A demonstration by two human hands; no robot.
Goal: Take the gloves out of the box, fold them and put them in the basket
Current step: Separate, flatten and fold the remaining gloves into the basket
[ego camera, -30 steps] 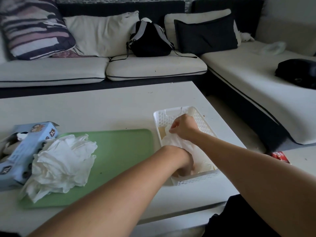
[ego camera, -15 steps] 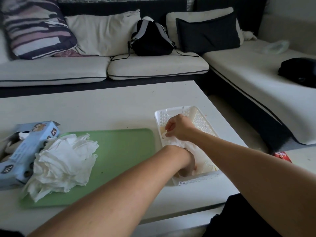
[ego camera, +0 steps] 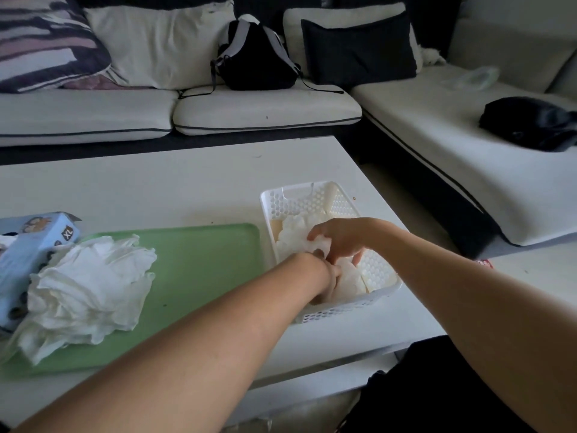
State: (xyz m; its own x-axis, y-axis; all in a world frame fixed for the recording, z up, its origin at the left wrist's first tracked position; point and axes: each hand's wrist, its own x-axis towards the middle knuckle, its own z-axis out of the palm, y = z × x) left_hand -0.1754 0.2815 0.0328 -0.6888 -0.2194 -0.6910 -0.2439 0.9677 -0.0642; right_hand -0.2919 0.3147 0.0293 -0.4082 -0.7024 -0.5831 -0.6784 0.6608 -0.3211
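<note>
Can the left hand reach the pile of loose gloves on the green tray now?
Probably yes. The pile of gloves lies uncovered on the green tray, but the left hand is busy in the basket.

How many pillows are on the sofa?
4: a striped pillow at the far left, a big white pillow beside it, a dark pillow right of the backpack, and a white pillow behind it.

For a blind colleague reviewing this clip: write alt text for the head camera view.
Both hands reach into a white perforated basket on a white table; the right hand pinches a white glove, and the left hand presses folded gloves deeper in. To the left, a pile of unfolded white gloves lies on a green tray beside a blue glove box.
</note>
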